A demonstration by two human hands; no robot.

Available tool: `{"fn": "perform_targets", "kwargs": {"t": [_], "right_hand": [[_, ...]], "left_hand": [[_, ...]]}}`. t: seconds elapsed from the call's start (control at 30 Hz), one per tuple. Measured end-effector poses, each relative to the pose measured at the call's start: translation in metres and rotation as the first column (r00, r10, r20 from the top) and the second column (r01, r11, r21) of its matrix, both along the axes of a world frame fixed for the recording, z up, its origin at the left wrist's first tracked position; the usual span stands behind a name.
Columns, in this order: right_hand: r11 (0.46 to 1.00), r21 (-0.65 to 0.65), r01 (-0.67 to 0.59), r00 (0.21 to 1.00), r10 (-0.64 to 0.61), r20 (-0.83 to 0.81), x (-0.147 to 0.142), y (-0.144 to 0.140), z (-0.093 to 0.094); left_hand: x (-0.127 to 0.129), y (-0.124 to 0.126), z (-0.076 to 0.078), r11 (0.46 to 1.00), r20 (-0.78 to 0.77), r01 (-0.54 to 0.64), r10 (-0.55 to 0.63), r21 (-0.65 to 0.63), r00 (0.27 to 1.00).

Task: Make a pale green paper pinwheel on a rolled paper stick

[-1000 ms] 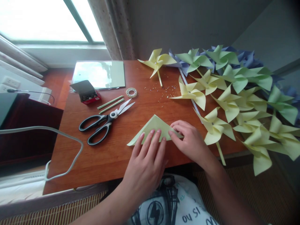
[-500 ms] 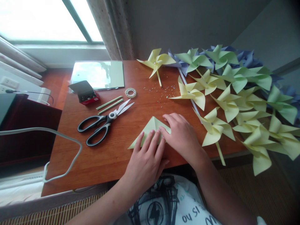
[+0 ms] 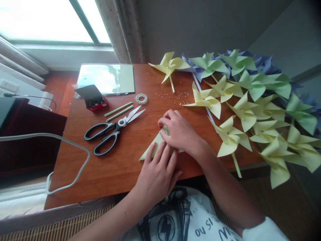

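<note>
Left hand: the left hand (image 3: 156,174) lies palm down on the near half of the folded paper (image 3: 153,147), fingers (image 3: 160,154) stretched out flat and close together, pinning the sheet to the table (image 3: 120,167). Nothing is pinched; it only presses.
Right hand: the right hand (image 3: 179,132) sits just beyond the left one, fingers curled loosely and tips bearing down on the top corner of the paper. It grips nothing between finger and thumb that I can see; the thumb is hidden under the palm.
Folded paper: a pale yellow-green triangle, flat on the table, right of the scissors (image 3: 112,129) and a little nearer the person. Only its left edge and lower left point show clear of the two hands.
Scissors: black handles, blades slightly parted and pointing away to the right, apart from both hands.
Sticks: two thin green sticks (image 3: 118,111) lie just beyond the scissors.
Tape roll: a small tape roll (image 3: 141,98) rests beyond the scissor tips.
Small box: an open box (image 3: 92,97) sits beyond the scissors, to their left, beside a shiny sheet (image 3: 105,78).
Pinwheels: a heap of yellow, green and blue pinwheels (image 3: 250,100) fills the table well to the right of the scissors, the nearest one just beside the right wrist.
</note>
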State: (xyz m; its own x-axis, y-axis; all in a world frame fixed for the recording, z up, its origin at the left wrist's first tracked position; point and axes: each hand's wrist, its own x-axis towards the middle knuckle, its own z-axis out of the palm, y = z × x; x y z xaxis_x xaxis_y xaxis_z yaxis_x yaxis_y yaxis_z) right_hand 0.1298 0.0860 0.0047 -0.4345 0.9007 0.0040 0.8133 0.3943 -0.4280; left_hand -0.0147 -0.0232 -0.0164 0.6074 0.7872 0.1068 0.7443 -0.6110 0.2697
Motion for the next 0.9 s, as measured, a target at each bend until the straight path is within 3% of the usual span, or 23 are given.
{"fn": "perform_targets", "kwargs": {"t": [0.2, 0.37, 0.5, 0.63, 0.77, 0.9], "right_hand": [[0.998, -0.002, -0.068, 0.996, 0.068, 0.064, 0.000, 0.010, 0.005], [0.997, -0.078, -0.018, 0.999, 0.020, 0.028, 0.001, 0.011, 0.010], [0.982, -0.190, 0.005, 0.981, -0.041, -0.189, 0.012, 0.009, 0.008], [0.942, -0.335, 0.032, 0.840, -0.207, -0.502, 0.025, 0.002, -0.003], [0.927, -0.369, 0.061, 0.767, -0.280, -0.577, 0.028, -0.010, -0.003], [0.940, -0.340, 0.027, 0.781, -0.232, -0.580, 0.027, -0.019, 0.016]], "left_hand": [[0.000, -0.002, -0.002, 1.000, 0.000, 0.000, 0.000, 0.008, 1.000], [-0.001, -0.002, -0.002, 1.000, 0.009, 0.005, -0.005, 0.009, 1.000], [-0.001, -0.001, -0.002, 1.000, 0.025, 0.005, -0.006, 0.004, 1.000], [-0.003, 0.000, 0.001, 1.000, 0.063, 0.018, -0.018, 0.006, 0.998], [-0.011, 0.009, 0.013, 0.999, 0.198, 0.023, -0.031, 0.042, 0.980], [-0.022, 0.039, 0.030, 0.979, 0.377, -0.195, 0.161, 0.052, 0.912]]}}
